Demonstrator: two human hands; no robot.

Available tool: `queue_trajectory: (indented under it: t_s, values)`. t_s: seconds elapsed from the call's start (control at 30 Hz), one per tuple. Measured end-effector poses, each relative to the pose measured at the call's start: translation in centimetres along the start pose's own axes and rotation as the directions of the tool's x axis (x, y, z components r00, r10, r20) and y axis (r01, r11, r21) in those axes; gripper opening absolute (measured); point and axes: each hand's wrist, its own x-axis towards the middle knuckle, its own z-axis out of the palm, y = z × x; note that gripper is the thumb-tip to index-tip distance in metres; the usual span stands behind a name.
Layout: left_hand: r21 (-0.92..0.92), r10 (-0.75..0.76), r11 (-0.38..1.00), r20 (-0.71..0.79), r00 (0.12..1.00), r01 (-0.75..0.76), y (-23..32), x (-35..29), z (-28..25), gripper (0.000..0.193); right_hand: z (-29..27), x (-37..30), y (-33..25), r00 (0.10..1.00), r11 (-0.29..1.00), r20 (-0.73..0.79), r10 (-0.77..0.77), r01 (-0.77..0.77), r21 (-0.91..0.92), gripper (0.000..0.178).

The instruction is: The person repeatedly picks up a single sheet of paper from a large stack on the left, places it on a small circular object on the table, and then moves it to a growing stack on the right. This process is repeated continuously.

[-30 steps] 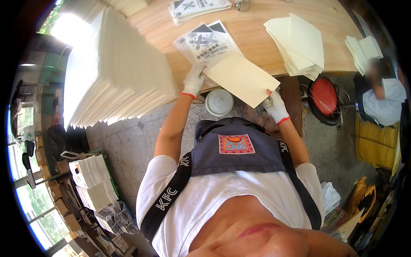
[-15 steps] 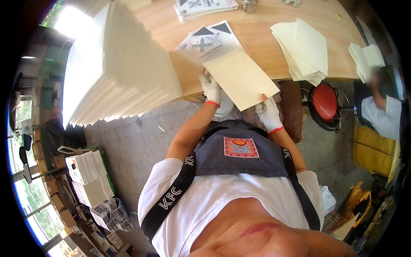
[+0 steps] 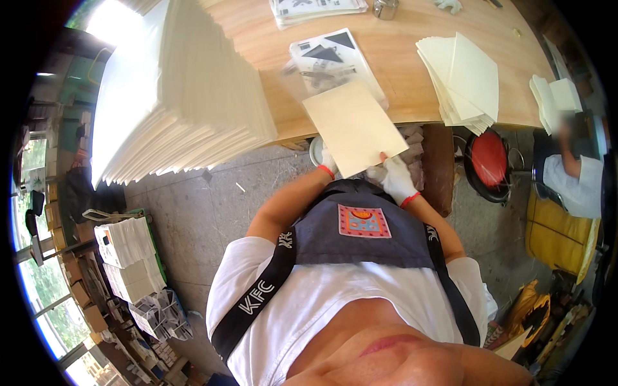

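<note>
Right grip pinches cream sheet; left grip beneath

1. A pale wooden table is seen across the top, its edge curved by the lens.
2. A grey tiled floor is dotted with small pale scraps.
3. At right, 1 round red-topped stool is placed near a yellow padded-looking surface.
4. At left, greenery is shown through windows; above, bright glare is cast.
</note>
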Motion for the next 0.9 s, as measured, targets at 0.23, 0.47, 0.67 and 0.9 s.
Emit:
queue_trajectory:
  t_s: [0.23, 0.47, 0.67, 0.9]
  values:
    - [0.634, 0.036, 0.762, -0.246, 0.969, 0.133, -0.9, -1.6, -1.6, 0.023, 4.0, 8.3, 3.0, 0.997, 0.932, 0.005, 0.073, -0.07, 0.357, 0.018]
    - [0.647, -0.006, 0.731, -0.311, 0.951, 0.216, 2.0, -4.2, -0.3, 0.031, 2.1, 7.1, 2.4, 0.925, 0.958, 0.267, 0.27, -0.232, -0.166, 0.03]
    - [0.816, 0.275, 0.577, -0.233, 0.933, 0.034, 6.1, -6.5, -0.3, 0.024, 7.0, 6.7, 2.1, 0.791, 0.016, 0.61, -0.049, 0.611, -0.791, 0.018]
    - [0.827, 0.228, 0.561, -0.2, 0.953, 0.039, 7.1, -6.7, 1.3, 0.023, 9.0, 8.4, 4.5, 0.706, -0.522, 0.699, 0.117, 0.642, -0.561, 0.017]
